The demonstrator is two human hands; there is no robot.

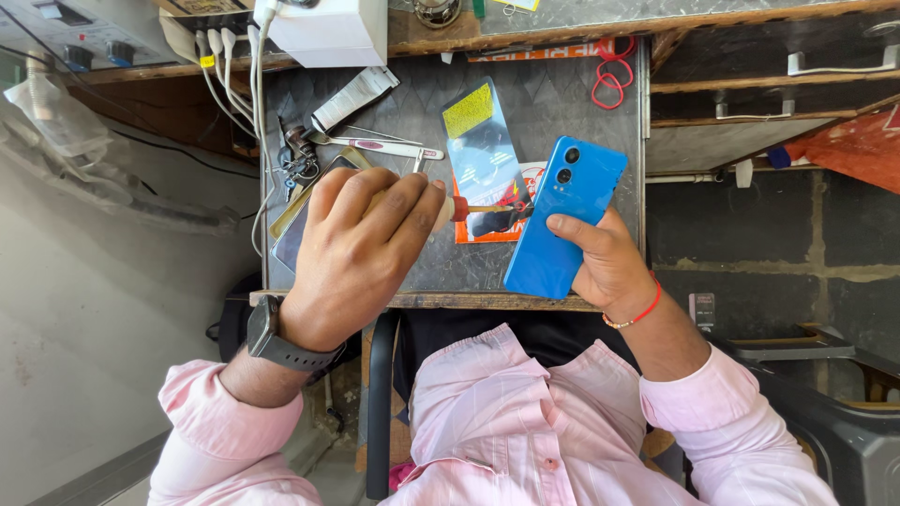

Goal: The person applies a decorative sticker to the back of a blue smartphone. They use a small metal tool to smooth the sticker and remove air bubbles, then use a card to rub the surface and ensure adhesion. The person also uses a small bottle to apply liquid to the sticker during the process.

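left hand (pixel 361 248): closed on screwdriver (pixel 469 210), shaft pointing right at phone | right hand (pixel 605 262): holds blue phone (pixel 565 215), long axis tilted upright, above bench (pixel 562 103) edge | tip touches phone's left edge

Glossy bright-blue rectangular smartphone (pixel 565 217), 2 black camera rings on back. Slim screwdriver (pixel 480 209): red collar, cream handle, metal shaft. Clear plastic film sheet (pixel 484 150) with yellow corner tab. Grey metal worktop (pixel 544 103), faint diamond pattern. Red-handled scissors (pixel 612 70). Red thread bracelet (pixel 640 314). Dark grey wristwatch (pixel 269 339). Pale pink shirt sleeves (pixel 225 422).
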